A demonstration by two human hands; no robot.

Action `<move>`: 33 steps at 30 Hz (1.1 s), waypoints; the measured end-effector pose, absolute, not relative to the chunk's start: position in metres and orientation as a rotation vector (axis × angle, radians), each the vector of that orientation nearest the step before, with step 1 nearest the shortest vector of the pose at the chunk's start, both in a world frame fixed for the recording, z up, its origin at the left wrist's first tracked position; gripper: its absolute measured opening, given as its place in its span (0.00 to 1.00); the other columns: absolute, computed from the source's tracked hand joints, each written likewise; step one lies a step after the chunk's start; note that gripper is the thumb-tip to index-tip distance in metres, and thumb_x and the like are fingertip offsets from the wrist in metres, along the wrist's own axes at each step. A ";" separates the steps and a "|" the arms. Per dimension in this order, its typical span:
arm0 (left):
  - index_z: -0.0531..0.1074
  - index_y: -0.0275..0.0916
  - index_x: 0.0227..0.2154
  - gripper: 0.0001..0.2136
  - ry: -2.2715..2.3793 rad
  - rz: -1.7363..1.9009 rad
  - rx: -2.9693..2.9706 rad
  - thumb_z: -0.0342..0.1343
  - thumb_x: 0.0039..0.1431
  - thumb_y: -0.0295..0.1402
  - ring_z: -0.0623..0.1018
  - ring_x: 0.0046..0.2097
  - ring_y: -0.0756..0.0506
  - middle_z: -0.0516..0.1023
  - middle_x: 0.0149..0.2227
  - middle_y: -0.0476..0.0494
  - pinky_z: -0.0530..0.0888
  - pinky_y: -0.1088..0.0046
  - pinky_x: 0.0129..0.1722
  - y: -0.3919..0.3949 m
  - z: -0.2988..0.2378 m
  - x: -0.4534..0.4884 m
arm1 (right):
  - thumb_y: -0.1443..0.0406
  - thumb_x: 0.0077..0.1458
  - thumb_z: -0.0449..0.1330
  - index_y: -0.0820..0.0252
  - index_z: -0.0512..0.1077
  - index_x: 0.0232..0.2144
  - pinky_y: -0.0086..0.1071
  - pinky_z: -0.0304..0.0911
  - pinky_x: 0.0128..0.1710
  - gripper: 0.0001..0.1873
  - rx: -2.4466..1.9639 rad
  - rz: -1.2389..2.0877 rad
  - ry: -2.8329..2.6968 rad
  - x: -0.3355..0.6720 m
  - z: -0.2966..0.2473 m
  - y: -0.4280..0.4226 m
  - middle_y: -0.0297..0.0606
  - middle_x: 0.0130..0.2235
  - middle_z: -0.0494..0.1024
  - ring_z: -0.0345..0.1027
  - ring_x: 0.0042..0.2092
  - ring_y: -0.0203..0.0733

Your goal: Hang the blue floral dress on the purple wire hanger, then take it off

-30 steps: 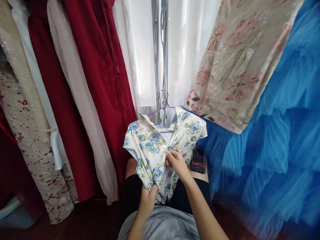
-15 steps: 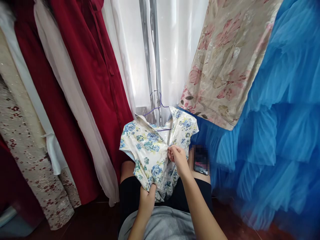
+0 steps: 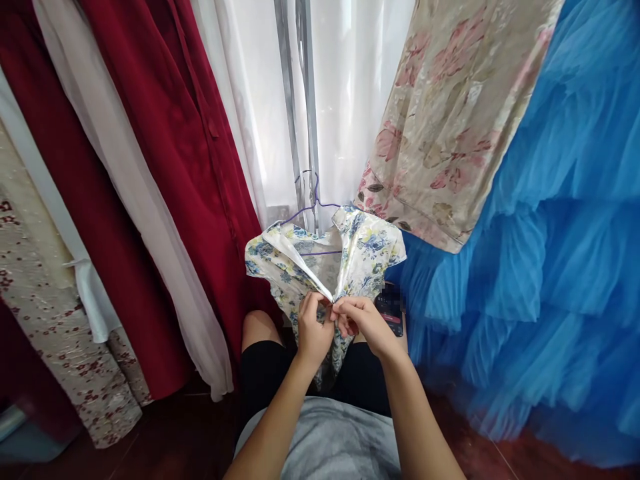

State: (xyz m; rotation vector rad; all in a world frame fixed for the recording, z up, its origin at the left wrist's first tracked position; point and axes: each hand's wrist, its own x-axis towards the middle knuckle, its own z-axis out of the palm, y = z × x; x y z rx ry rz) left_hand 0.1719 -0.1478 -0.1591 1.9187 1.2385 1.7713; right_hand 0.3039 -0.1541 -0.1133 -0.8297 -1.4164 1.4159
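Note:
A white blouse (image 3: 375,243) with blue and yellow flowers hangs on a thin purple hanger (image 3: 320,203), its lower part between my thighs. The neckline gapes in a V, showing the paler inside of the cloth. At the bottom of that V, my left hand (image 3: 315,330) pinches the left edge of the opening. My right hand (image 3: 363,320) closes on the opposite edge, and the two hands' fingertips nearly touch. Whatever small fastener may lie between the fingers is hidden.
A phone (image 3: 393,310) rests on my right thigh. Dark red dresses (image 3: 165,167) and pale garments hang at the left. A beige floral garment (image 3: 445,133) and a ruffled blue tulle dress (image 3: 560,267) hang at the right. Grey metal poles (image 3: 305,100) stand before a white curtain (image 3: 350,100).
My left hand has moved up from the blouse's lower left side to the neckline, beside my right hand. The neckline has spread wider, and my right hand has shifted slightly down.

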 end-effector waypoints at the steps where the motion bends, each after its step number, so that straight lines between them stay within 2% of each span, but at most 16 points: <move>1: 0.67 0.43 0.33 0.02 1.203 1.794 1.961 0.54 0.60 0.29 0.73 0.40 0.44 0.70 0.34 0.46 0.69 0.68 0.42 -0.145 -0.159 0.173 | 0.60 0.52 0.58 0.62 0.76 0.22 0.26 0.46 0.19 0.14 -0.833 1.414 -1.430 0.306 -0.113 -0.155 0.34 0.14 0.71 0.55 0.16 0.31; 4: 0.67 0.41 0.32 0.04 1.086 1.826 2.042 0.52 0.62 0.27 0.72 0.37 0.46 0.69 0.34 0.47 0.69 0.71 0.39 -0.145 -0.164 0.170 | 0.59 0.51 0.60 0.63 0.78 0.23 0.26 0.44 0.18 0.14 -0.862 1.402 -1.395 0.309 -0.115 -0.155 0.34 0.13 0.71 0.53 0.15 0.30; 9: 0.71 0.39 0.32 0.06 0.995 1.675 2.070 0.52 0.66 0.27 0.74 0.38 0.47 0.72 0.35 0.45 0.71 0.72 0.39 -0.146 -0.168 0.156 | 0.57 0.49 0.63 0.64 0.79 0.23 0.27 0.41 0.17 0.15 -0.873 1.348 -1.265 0.302 -0.112 -0.137 0.35 0.14 0.71 0.51 0.15 0.29; 15: 0.73 0.39 0.34 0.06 1.123 1.464 2.184 0.52 0.63 0.24 0.75 0.39 0.46 0.72 0.37 0.43 0.72 0.71 0.40 -0.144 -0.160 0.141 | 0.62 0.45 0.64 0.66 0.76 0.18 0.27 0.41 0.16 0.12 -0.777 1.217 -1.293 0.284 -0.050 -0.069 0.35 0.15 0.70 0.50 0.17 0.28; 20: 0.72 0.38 0.33 0.08 1.276 1.148 2.398 0.50 0.60 0.20 0.75 0.39 0.44 0.72 0.38 0.41 0.72 0.68 0.40 -0.154 -0.163 0.143 | 0.67 0.47 0.60 0.68 0.75 0.21 0.26 0.35 0.15 0.08 -0.719 1.309 -1.146 0.278 -0.001 -0.028 0.29 0.15 0.66 0.44 0.16 0.26; 24: 0.73 0.38 0.34 0.05 1.167 1.079 2.373 0.53 0.61 0.24 0.76 0.38 0.45 0.74 0.38 0.42 0.72 0.69 0.40 -0.144 -0.153 0.142 | 0.66 0.50 0.59 0.66 0.75 0.24 0.25 0.42 0.16 0.09 -0.711 1.146 -1.268 0.276 0.001 -0.039 0.33 0.16 0.70 0.50 0.17 0.28; 27: 0.74 0.40 0.39 0.05 1.128 1.279 2.259 0.53 0.65 0.29 0.77 0.36 0.46 0.77 0.37 0.44 0.72 0.70 0.39 -0.120 -0.119 0.137 | 0.63 0.53 0.59 0.65 0.76 0.26 0.25 0.47 0.18 0.11 -0.680 1.037 -1.401 0.276 -0.008 -0.055 0.33 0.15 0.71 0.54 0.17 0.30; 31: 0.69 0.43 0.54 0.13 1.105 1.745 2.163 0.50 0.69 0.35 0.76 0.34 0.47 0.76 0.34 0.47 0.72 0.71 0.37 -0.081 -0.055 0.130 | 0.61 0.53 0.59 0.63 0.74 0.24 0.26 0.51 0.19 0.12 -0.665 0.965 -1.456 0.282 -0.009 -0.066 0.32 0.15 0.70 0.56 0.17 0.31; 33: 0.71 0.42 0.50 0.11 1.078 1.775 2.267 0.49 0.70 0.37 0.76 0.32 0.47 0.75 0.31 0.48 0.70 0.71 0.35 -0.065 -0.029 0.131 | 0.60 0.54 0.59 0.61 0.73 0.23 0.27 0.52 0.20 0.12 -0.651 0.919 -1.453 0.285 -0.008 -0.063 0.32 0.15 0.70 0.57 0.17 0.32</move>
